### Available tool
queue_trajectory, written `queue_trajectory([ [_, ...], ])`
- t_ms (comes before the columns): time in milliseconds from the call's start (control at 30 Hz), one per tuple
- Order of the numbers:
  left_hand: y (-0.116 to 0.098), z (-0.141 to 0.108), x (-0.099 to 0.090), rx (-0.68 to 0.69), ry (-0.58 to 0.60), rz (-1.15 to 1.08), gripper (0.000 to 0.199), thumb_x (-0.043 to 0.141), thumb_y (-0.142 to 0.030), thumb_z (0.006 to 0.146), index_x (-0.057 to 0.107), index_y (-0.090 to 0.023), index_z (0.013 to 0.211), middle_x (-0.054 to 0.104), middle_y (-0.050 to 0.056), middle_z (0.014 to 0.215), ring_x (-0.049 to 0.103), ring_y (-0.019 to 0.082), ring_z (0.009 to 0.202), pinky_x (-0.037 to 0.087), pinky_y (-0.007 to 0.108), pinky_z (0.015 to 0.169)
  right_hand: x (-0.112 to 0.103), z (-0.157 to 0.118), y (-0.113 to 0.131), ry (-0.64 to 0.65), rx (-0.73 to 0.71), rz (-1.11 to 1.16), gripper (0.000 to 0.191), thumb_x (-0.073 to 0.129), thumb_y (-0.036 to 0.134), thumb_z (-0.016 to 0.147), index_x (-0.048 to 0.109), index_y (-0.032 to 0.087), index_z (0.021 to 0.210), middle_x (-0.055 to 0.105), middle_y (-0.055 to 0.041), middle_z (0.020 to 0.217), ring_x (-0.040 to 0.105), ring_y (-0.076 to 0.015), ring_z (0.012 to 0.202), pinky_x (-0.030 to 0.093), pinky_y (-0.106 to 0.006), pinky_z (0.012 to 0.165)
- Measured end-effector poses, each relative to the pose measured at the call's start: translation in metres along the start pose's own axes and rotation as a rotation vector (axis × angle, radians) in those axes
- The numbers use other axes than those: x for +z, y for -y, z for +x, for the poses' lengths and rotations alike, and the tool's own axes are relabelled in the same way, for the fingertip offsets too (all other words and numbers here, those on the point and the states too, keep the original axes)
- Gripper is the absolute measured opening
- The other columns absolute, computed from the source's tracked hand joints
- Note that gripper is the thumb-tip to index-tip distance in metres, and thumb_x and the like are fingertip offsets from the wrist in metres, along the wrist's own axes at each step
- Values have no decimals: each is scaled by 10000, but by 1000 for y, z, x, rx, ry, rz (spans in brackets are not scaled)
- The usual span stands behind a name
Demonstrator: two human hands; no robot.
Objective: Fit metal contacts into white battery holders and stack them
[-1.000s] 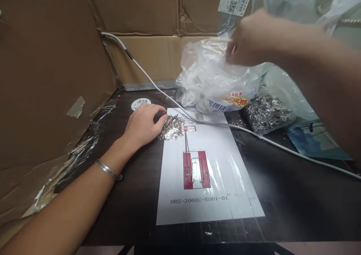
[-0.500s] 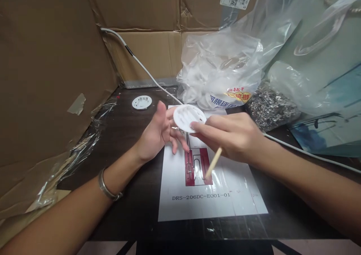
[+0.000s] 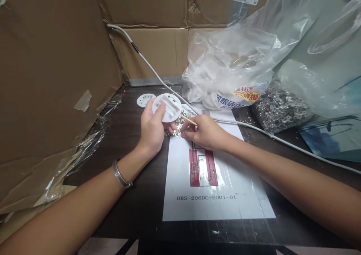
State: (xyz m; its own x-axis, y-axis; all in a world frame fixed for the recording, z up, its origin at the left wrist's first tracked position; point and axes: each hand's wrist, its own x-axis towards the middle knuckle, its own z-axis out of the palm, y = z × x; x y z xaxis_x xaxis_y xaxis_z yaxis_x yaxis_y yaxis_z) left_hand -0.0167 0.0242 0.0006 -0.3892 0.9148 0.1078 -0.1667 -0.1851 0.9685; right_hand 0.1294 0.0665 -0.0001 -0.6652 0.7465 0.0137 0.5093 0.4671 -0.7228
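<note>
My left hand [image 3: 153, 129] grips a round white plastic battery housing [image 3: 167, 107], thumb on its face, with its long slots turned up toward me. A thin wooden stick [image 3: 188, 120] juts from my right hand [image 3: 207, 132], its tip close to the housing's right edge. The right fingertips are pinched together at a heap of small shiny metal pieces [image 3: 177, 130] lying below the housing; whether they hold one of these I cannot see. Behind my left hand another round white housing [image 3: 145, 100] lies on the dark table.
A printed sheet [image 3: 225, 206] lies under my hands. A white cable [image 3: 152, 70] crosses the table behind them. At the back stands a clear bag of white parts [image 3: 228, 70], with a bag of metal pieces [image 3: 282, 108] to its right. Cardboard [image 3: 56, 59] walls the left side.
The white housing has passed from my right hand to my left and moved left. My right hand has come down to the metal pieces, still with the stick. The view has shifted slightly.
</note>
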Motion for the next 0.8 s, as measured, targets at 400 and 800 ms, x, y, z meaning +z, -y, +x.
queue_trajectory([
  [400, 1, -1, 1, 2, 7, 32, 72, 494, -227, 872, 487, -200, 939, 563, -36, 609, 504, 102, 336, 352, 212, 290, -4, 4, -1, 95, 1, 50, 110, 582, 145, 781, 688, 153, 753, 603, -2, 654, 480, -102, 581, 366, -255, 577],
  [800, 1, 0, 0, -20, 16, 67, 94, 497, -281, 879, 494, -204, 932, 564, -34, 631, 515, 91, 366, 359, 200, 306, -5, 7, 2, 131, 11, 65, 51, 628, 117, 733, 655, 148, 703, 597, -1, 634, 483, -103, 579, 354, -250, 565],
])
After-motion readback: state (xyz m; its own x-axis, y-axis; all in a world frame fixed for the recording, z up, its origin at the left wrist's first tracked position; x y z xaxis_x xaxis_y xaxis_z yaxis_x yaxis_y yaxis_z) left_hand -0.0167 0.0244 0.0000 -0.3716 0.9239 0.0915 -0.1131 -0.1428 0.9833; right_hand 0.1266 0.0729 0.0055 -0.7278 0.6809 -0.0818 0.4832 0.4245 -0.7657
